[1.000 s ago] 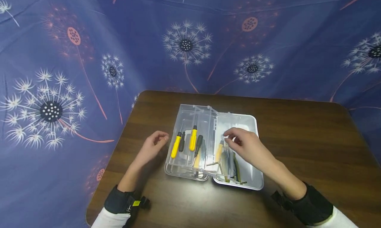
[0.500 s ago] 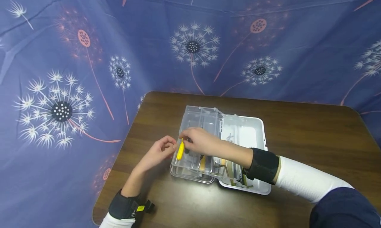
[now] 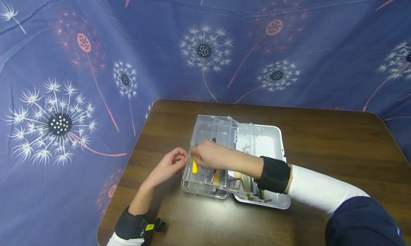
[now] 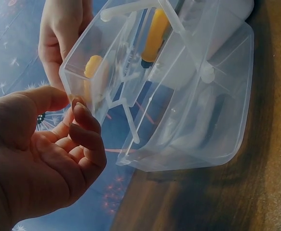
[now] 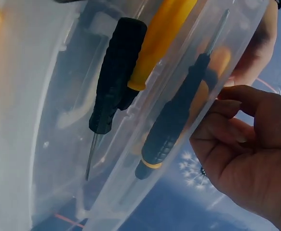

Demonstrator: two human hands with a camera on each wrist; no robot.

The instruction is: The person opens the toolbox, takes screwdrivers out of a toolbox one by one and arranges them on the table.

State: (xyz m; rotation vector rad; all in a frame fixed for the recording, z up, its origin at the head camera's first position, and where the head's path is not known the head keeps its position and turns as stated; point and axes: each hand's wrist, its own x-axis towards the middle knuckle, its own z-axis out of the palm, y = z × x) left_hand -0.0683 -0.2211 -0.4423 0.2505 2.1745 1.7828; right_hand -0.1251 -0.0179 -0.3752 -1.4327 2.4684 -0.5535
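My right hand (image 3: 212, 155) reaches over the clear plastic tray (image 3: 205, 129), fingertips at the upper end of a yellow-handled screwdriver (image 3: 194, 168) near the tray's left wall. It pinches that screwdriver, whose top is hidden under the fingers. Close to the same wall, from outside, my left hand (image 3: 170, 166) hovers with fingers loosely curled and nothing between them. Through the clear plastic in the right wrist view, a black screwdriver (image 5: 174, 118) with a yellow ring lies in the outer compartment. A second black screwdriver (image 5: 118, 77) and another yellow-handled screwdriver (image 5: 162, 45) lie one compartment over.
The tray is folded out from a white box (image 3: 277, 140) holding several tools, including a bent hex key (image 3: 240, 183) seen near the front. The box's clear lid (image 3: 205, 191) lies beneath the tray. A brown wooden table (image 3: 324, 149) and a blue dandelion-print cloth (image 3: 240, 10) surround them.
My right hand has moved left from the white box to the tray's outer compartment and taken hold of the yellow-handled screwdriver, which now stands straighter. My left hand stays by the tray's wall.
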